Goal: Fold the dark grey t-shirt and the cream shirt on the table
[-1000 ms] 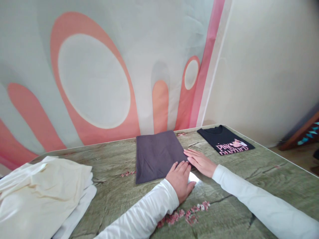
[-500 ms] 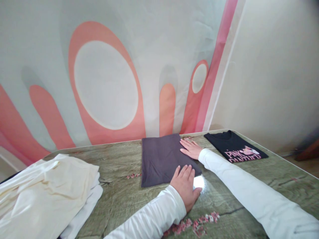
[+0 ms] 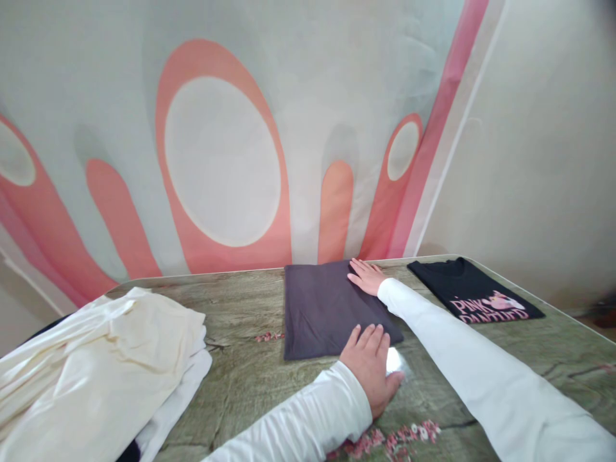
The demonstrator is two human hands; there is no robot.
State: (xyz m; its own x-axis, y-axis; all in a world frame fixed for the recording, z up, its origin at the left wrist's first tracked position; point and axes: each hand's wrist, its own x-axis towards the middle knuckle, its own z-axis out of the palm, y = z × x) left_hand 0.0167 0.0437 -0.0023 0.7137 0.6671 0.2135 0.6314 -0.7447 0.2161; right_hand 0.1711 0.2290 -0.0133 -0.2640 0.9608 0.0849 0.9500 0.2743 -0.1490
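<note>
Folded plum-grey cloth square (image 3: 332, 311), far middle of wood-print table (image 3: 235, 385) | left hand (image 3: 368, 366), right hand (image 3: 368, 278) on its edges, fingers extended, gripping nothing | black pink-lettered T-shirt (image 3: 447, 282) folded, table's right | rumpled cream cloth heap (image 3: 110, 359) apparently unfolded, table's left

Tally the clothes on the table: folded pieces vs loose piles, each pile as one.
Folded pieces: 2 (dark purple cloth, black shirt)
Loose piles: 1 (pale pile; pieces inside can't be counted)
Total: 3
</note>
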